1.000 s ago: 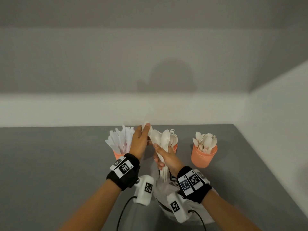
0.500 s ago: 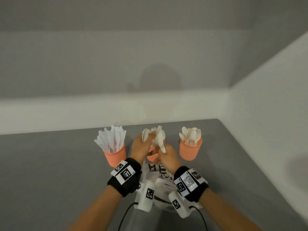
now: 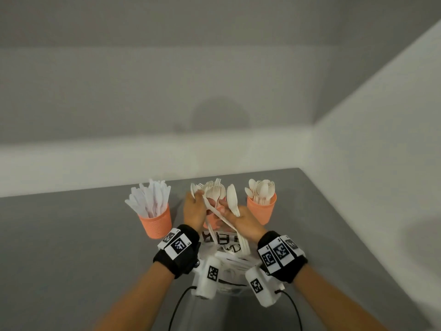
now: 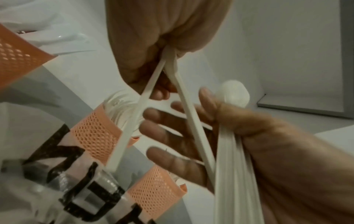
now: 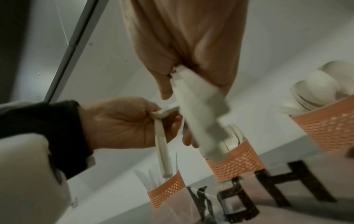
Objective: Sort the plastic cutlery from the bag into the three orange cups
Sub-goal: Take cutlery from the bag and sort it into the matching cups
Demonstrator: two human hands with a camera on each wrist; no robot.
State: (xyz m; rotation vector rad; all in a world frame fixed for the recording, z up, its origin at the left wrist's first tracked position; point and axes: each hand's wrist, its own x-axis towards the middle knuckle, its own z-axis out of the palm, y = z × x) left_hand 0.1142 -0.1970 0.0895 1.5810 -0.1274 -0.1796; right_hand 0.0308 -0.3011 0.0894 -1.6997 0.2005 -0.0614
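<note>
Three orange cups stand in a row: the left cup (image 3: 156,222) holds knives, the middle cup (image 5: 236,165) holds forks and sits mostly behind my hands, and the right cup (image 3: 261,210) holds spoons. My right hand (image 3: 245,220) grips a bundle of white spoons (image 5: 201,115) by the handles, bowls up. My left hand (image 3: 194,209) pinches two white spoons (image 4: 153,91) near their bowls. One handle hangs free and the other runs down to the bundle. The bag (image 3: 229,258), clear with black lettering, lies under both wrists.
The grey table (image 3: 71,247) ends at a white wall behind the cups, and another white wall (image 3: 381,187) runs along the right. Black cables trail from the wrist cameras toward me.
Both hands have sunk closer to the middle cup. My left hand has drawn two spoons leftward out of the right hand's bundle, which now tilts left.
</note>
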